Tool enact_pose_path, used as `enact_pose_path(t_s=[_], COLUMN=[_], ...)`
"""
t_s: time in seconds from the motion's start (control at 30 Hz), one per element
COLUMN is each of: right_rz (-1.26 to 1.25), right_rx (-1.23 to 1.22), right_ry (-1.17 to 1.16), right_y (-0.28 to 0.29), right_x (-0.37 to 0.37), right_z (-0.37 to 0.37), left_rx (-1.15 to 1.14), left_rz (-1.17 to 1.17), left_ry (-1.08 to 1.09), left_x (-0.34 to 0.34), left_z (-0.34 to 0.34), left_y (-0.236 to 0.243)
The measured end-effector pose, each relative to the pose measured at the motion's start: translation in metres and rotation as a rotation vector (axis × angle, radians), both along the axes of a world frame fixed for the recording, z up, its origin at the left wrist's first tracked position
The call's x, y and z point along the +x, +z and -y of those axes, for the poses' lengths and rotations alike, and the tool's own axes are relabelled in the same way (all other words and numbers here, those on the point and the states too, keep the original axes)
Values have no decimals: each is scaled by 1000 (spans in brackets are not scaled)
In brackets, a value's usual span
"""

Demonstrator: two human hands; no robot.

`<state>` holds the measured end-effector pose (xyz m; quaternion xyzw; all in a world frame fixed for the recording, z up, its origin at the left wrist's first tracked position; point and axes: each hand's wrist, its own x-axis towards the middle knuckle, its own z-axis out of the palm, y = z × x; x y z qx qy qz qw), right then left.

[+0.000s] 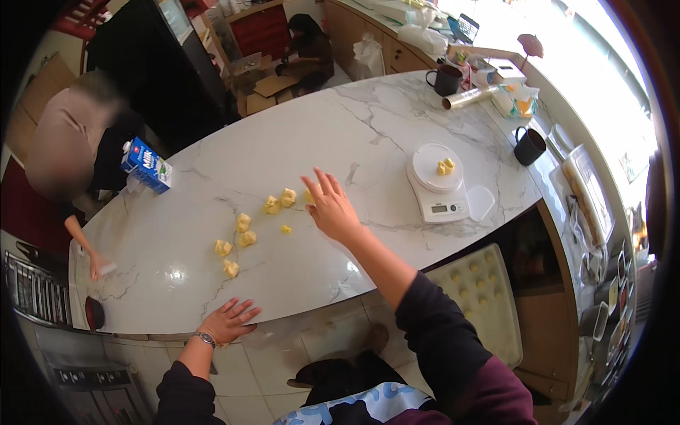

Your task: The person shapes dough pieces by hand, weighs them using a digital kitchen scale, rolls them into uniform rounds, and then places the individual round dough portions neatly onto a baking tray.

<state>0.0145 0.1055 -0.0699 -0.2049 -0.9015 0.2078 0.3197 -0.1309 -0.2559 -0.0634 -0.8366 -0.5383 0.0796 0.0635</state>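
My left hand [227, 320] rests at the counter's front edge with its fingers spread. My right hand [327, 207] reaches to the middle of the marble counter [368, 142], fingers apart over a pale yellow dough lump [312, 193], largely hidden by it; whether they touch I cannot tell. Several more dough lumps [287, 197] lie loosely in groups to its left, with a small bit [286, 229] nearby. At the right, a white digital scale [440, 201] bears a small yellow lump [445, 167] on its round pan.
A blue carton [146, 166], dark mugs [529, 147] and a foil roll [464, 97] stand or lie round the counter. A co-worker's hand [96, 263] holds something white at the left; another person [308, 53] is behind the counter. A tray of yellow balls [489, 319] sits below at right.
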Motion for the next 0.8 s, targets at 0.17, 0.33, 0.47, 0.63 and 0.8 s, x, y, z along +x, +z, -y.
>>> enact_pose_path(t_s=[0.17,0.33,0.47,0.63,0.8], right_rz=[-101,103,-43,121,35], right_rx=[-361,-272,-18,-217,89], right_ry=[133,46,-311,346,31], right_y=[6,33,2,5,4], right_x=[-1,111,68,56,80], right_z=[3,54,10,86,15], left_rx=[2,123,103,135,111], left_rz=[-5,12,62,40,93], left_ry=[31,44,-18,28,27], left_x=[-1,3,0,-2,3], left_z=[14,19,0,23,14], left_y=[-4,0,-7,-6,-4])
